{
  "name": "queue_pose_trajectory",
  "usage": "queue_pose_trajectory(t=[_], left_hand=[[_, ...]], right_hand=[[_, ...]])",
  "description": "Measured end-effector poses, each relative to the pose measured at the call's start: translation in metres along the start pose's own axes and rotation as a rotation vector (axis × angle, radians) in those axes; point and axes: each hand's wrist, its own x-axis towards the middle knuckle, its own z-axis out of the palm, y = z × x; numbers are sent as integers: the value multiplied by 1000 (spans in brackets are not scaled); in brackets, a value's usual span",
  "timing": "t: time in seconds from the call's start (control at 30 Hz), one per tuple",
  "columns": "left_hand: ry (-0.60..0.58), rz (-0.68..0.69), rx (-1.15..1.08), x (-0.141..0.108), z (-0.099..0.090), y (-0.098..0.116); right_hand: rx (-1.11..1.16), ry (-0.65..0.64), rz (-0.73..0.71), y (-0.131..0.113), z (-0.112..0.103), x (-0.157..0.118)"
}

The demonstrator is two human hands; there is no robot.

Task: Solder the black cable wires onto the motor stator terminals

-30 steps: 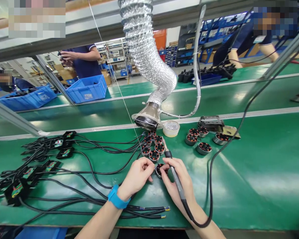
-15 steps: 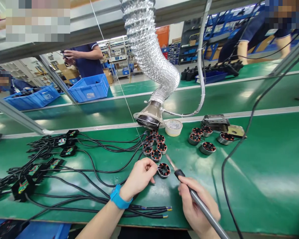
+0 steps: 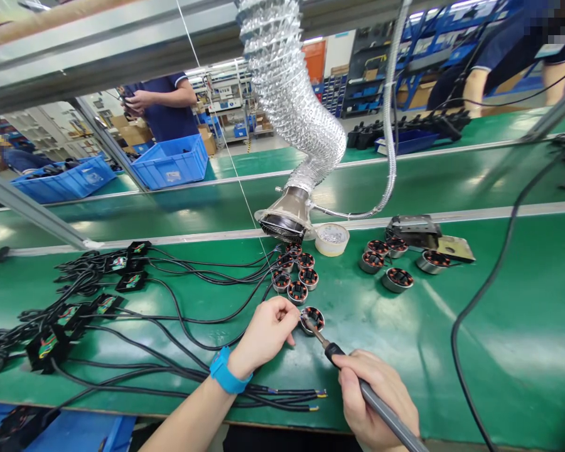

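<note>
My right hand (image 3: 379,395) is closed around the grey handle of a soldering iron (image 3: 374,398). The iron's tip reaches into a ring-shaped motor stator (image 3: 312,320) with black and copper coils, lying on the green bench. At the stator's left rim, my left hand (image 3: 273,326), with a blue band on its wrist, has thumb and forefinger pinched together. A thin strand of solder wire (image 3: 239,182) slants from overhead down to these fingers. Whether a cable end is pinched too is hidden. Several more stators (image 3: 297,292) stand just behind, with black cables (image 3: 207,323) running to them.
A silver extraction duct (image 3: 292,94) ends in a hood (image 3: 285,216) above the stators. Beside it sits a round tub (image 3: 332,240). Other stators (image 3: 398,280) and a metal stand (image 3: 414,231) lie to the right. A black cord (image 3: 461,314) crosses there. Co-workers stand beyond blue crates (image 3: 172,163).
My right hand has brought the soldering iron's tip left and down, from beside the stator into it. My left hand keeps its pinch at the rim. The whole view has shifted slightly.
</note>
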Motion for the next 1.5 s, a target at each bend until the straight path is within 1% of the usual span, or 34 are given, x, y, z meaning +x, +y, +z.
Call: queue_pose_trajectory(t=[0.13, 0.23, 0.4, 0.5, 0.67, 0.8, 0.93, 1.07, 1.2, 1.33, 1.4, 1.5], left_hand=[[1, 4, 3, 0, 0, 0], [0, 6, 4, 0, 0, 1], [0, 5, 4, 1, 0, 2], [0, 1, -1, 0, 0, 2], [-7, -4, -6, -1, 0, 2], [-10, -1, -3, -1, 0, 2], [-15, 2, -17, 0, -1, 2], [-15, 9, -11, 0, 0, 2], [-15, 18, -22, 1, 3, 1], [-23, 4, -14, 2, 2, 1], [-20, 19, 27, 2, -2, 3], [6, 128, 168, 3, -9, 3]], right_hand=[[-7, 15, 13, -1, 1, -2], [3, 29, 33, 2, 1, -8], [-22, 100, 123, 10, 2, -25], [-3, 121, 150, 11, 2, -31], [7, 128, 162, 10, 2, -29], [-32, 140, 159, 8, 6, -20], [-11, 75, 165, 9, 12, -8], [-47, -7, 250, 12, 19, 0], [-14, -134, 367, 16, 30, -1], [31, -233, 387, 23, 41, -4], [74, -256, 376, 25, 42, -4], [137, -323, 379, 24, 31, 0]])
